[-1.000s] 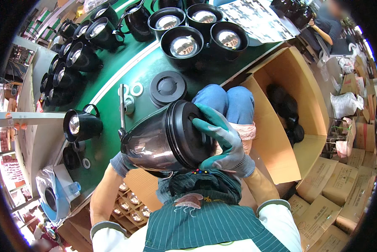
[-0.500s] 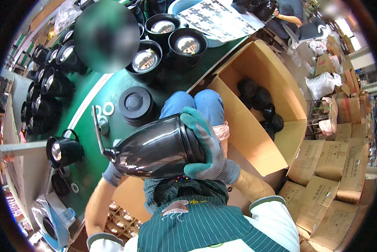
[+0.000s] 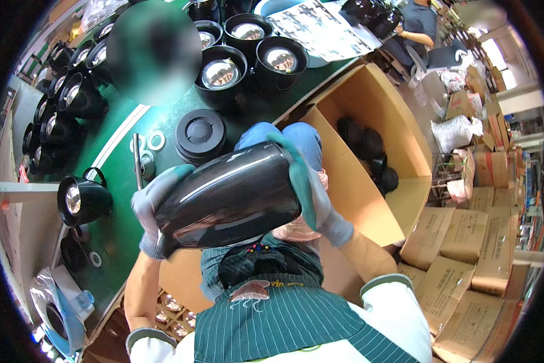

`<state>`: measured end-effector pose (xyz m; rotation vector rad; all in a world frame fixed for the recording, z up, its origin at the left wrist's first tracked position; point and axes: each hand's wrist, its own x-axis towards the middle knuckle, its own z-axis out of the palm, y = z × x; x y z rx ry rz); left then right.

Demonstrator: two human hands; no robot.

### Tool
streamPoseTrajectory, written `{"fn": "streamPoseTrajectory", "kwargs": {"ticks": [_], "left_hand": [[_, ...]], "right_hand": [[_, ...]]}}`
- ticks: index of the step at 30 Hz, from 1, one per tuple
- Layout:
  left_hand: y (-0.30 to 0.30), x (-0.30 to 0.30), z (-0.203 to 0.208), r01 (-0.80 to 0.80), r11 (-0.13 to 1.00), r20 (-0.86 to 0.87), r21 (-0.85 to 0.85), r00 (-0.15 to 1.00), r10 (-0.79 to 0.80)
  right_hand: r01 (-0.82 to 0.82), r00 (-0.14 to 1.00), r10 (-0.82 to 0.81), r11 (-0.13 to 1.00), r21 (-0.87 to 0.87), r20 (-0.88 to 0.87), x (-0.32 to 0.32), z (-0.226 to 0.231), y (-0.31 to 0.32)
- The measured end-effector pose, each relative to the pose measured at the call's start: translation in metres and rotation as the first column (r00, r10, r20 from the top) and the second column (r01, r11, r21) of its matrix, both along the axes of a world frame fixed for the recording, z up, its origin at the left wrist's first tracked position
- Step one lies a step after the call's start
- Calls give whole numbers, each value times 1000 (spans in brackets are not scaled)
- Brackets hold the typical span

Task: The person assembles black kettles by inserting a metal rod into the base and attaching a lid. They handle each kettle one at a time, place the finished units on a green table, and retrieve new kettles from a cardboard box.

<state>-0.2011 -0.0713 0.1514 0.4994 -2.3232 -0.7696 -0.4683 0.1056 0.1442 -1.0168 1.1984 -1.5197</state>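
A glossy black vacuum jug body (image 3: 229,193) lies tilted on its side above my lap, its right end higher. My left hand (image 3: 154,209), in a grey glove, is closed round its lower left end. My right hand (image 3: 311,190), in a grey and green glove, is pressed along its right end; both ends are largely covered. Just behind my left hand a thin metal bar (image 3: 137,160) rises, its lower part hidden. On the green table (image 3: 145,130) beyond the jug rest a round black lid-like part (image 3: 200,134), a white ring (image 3: 156,140) and a small grey cylindrical part (image 3: 146,162).
Several black jugs with mirrored liners (image 3: 221,74) stand at the back and left of the table. A lone handled jug (image 3: 84,198) lies at the left. An open carton (image 3: 399,109) with black parts is to the right, beside stacked cartons (image 3: 453,272). Another person (image 3: 418,30) sits far off.
My left hand has come into fuller view round the jug's left end. My right hand has shifted to lie flatter along the right end, hiding the ridged rim seen before.
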Motion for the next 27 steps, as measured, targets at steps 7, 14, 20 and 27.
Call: {"fn": "streamPoseTrajectory", "kwargs": {"ticks": [7, 14, 20, 27], "left_hand": [[-2, -20, 28, 70, 990, 17, -123, 998, -69], [15, -25, -31, 52, 557, -115, 829, 990, 79], [-3, -63, 64, 217, 823, 90, -525, 976, -200], [1, -39, -33, 79, 410, -131, 909, 986, 102]], "right_hand": [[-273, 919, 64, 815, 511, 389, -40, -34, 11], [-99, 881, -87, 927, -363, -464, -19, 4, 25], [153, 978, -167, 982, -111, -122, -12, -69, 56], [-122, 740, -304, 816, -564, -600, -31, -4, 14]]}}
